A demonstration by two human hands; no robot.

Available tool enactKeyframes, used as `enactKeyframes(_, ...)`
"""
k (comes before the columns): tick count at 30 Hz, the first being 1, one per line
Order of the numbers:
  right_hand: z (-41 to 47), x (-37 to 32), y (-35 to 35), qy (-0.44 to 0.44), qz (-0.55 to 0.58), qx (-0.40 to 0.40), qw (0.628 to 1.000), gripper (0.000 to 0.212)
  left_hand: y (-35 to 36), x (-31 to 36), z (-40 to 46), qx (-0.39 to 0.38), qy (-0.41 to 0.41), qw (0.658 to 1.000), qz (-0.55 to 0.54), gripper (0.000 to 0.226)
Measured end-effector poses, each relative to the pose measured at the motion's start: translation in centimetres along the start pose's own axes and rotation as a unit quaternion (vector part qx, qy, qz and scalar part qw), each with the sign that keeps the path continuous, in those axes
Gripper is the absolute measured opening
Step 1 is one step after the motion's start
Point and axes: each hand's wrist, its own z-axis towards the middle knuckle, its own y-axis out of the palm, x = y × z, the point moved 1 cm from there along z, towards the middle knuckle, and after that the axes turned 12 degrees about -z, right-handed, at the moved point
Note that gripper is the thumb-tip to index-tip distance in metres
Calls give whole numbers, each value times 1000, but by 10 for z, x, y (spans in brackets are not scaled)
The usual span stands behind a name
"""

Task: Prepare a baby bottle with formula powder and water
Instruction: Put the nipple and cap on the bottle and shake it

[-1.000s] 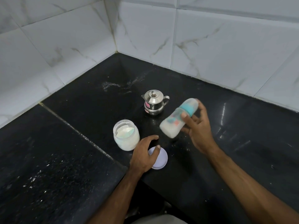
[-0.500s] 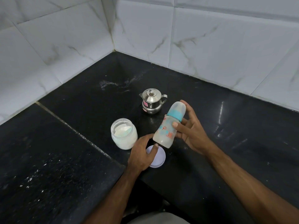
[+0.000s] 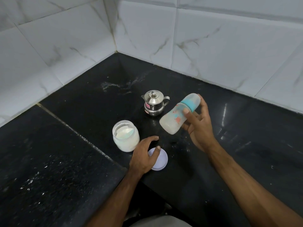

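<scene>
- Right of the frame's centre, a baby bottle (image 3: 177, 116) is gripped by the right hand (image 3: 199, 124); the thumb is laid across its body just below the teal collar, and the fingers are wrapped round the far side.
- The bottle is held off the bench (image 3: 246, 145) and tilted, with its capped top raised toward the upper right and its base lowered toward the lower left; the inside is seen to be cloudy white.
- Just below centre, the left hand (image 3: 144, 155) is held with loosely curled fingers over a pale lilac lid (image 3: 161, 159), which lies flat on the bench; nothing is grasped, and the thumb tip is seen over the lid's upper edge, though contact cannot be told.
- Left of that hand, an open clear jar (image 3: 126, 138) of white powder is stood upright on the bench, with a pale scoop-like piece visible inside.
- Above centre, a small steel pot (image 3: 154, 105) with a knobbed lid, a spout at its left and a handle at its right is stood behind the bottle, apart from it.
- Across the upper frame, white marbled wall tiles (image 3: 213, 38) are met in a corner behind the black bench.
</scene>
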Motion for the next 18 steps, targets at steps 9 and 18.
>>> enactKeyframes(9,-1,3,-3,-10,-32,-15,999,77,2,0,2,-4,-5,1000,-5,40)
enactKeyframes(18,-6,10,6,-13,-107,-60,992,76,0,-3,1,-8,-10,1000,-18,34)
